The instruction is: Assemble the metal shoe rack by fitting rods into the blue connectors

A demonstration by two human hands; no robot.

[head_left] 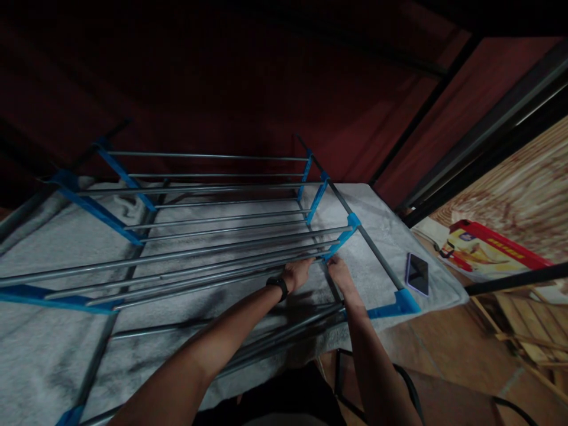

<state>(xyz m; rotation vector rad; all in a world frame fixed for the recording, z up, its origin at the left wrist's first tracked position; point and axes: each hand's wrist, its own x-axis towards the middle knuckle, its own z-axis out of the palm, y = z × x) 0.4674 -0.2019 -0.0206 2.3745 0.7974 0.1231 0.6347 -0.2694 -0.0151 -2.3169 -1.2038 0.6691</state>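
Observation:
A rack of grey metal rods (208, 236) joined by blue plastic side pieces (341, 236) lies on its side on a white towel-covered surface (39, 331). My left hand (298, 273), with a black watch at the wrist, is closed around the end of one rod close to a blue connector. My right hand (339, 269) sits just right of it, fingers curled at the same rod end and connector. Both forearms reach in from the bottom of the view.
A phone (417, 274) lies face up on the towel to the right of the rack. A red box (488, 251) rests on the floor further right, beside wooden slats (523, 331). Dark metal frame bars (483, 130) and a dark red wall stand behind.

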